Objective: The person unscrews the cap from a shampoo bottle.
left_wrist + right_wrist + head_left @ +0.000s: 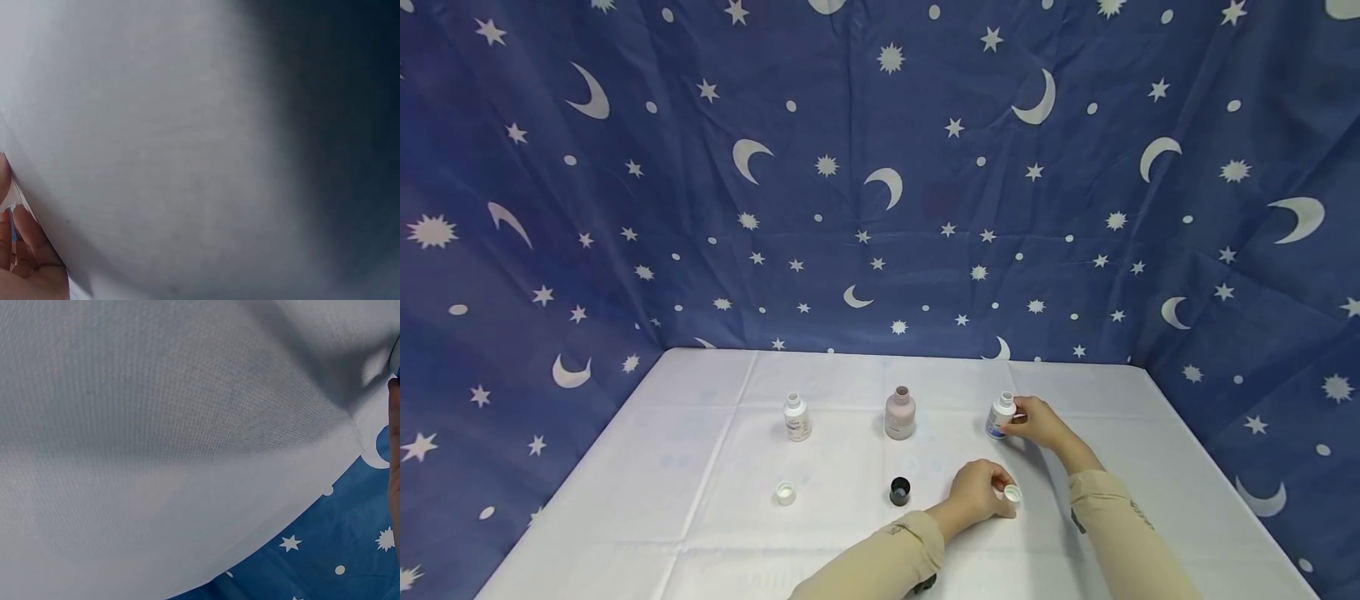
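Note:
On the right part of the table, my right hand (1036, 422) holds a small white bottle (997, 418) with a blue-marked label. The bottle stands upright and its neck is uncapped. Nearer to me, my left hand (979, 490) pinches a white screw cap (1012, 494) between thumb and fingers, its hollow side up. In the left wrist view only part of the left hand (37, 269) shows, at the lower left corner. The right wrist view catches a finger of the right hand (394, 456) and a sliver of the bottle (396, 359) at the right edge.
Another uncapped white bottle (797, 418) and a pinkish bottle (899, 415) stand in the back row. In front of them lie a white cap (786, 493) and a black cap (900, 492). A white cloth (737, 533) covers the table, with a blue star-and-moon curtain (850, 208) around it.

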Tool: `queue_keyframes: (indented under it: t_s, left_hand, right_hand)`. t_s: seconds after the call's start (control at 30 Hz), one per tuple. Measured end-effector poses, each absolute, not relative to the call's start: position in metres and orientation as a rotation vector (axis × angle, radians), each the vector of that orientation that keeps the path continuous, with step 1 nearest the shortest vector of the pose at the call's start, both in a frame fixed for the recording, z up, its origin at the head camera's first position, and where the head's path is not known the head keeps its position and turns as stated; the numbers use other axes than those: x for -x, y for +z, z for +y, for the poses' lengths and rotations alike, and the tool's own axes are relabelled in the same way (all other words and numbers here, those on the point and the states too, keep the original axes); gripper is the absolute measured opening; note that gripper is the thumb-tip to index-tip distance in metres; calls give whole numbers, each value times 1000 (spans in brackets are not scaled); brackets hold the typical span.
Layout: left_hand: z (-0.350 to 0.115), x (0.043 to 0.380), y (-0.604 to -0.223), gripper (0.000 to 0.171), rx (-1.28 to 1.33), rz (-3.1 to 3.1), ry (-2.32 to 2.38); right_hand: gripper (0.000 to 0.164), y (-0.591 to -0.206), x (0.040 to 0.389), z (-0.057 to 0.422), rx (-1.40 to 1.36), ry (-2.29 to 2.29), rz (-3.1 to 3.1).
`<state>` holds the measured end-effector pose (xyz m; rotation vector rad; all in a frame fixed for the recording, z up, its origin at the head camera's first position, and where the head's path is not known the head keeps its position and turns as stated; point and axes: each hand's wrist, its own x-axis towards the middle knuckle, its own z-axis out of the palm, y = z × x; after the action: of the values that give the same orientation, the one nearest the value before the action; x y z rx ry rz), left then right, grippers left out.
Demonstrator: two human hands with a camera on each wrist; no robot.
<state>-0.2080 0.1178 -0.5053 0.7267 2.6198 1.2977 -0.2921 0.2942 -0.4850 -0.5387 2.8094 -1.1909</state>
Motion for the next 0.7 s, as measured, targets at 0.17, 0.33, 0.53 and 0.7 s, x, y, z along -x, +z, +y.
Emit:
queue_keyframes:
  t_s: [0.17,0.33,0.53,0.7]
  left_hand:
    - [119,210,-503,24,-738,2636,1282]
    - [118,212,-499,23,-742,2634,1262]
    - [116,213,-499,24,-745,2654,1246]
    - [114,214,-504,31,-812,2671,1221]
  right_hand:
    - [29,-482,294,294,505,-1181,2831]
    - [32,-482,296,291,455,-1174,2841]
    - [35,-485,297,289,435,-1181,2844]
    - [53,-486,296,290,389,-1186,2809]
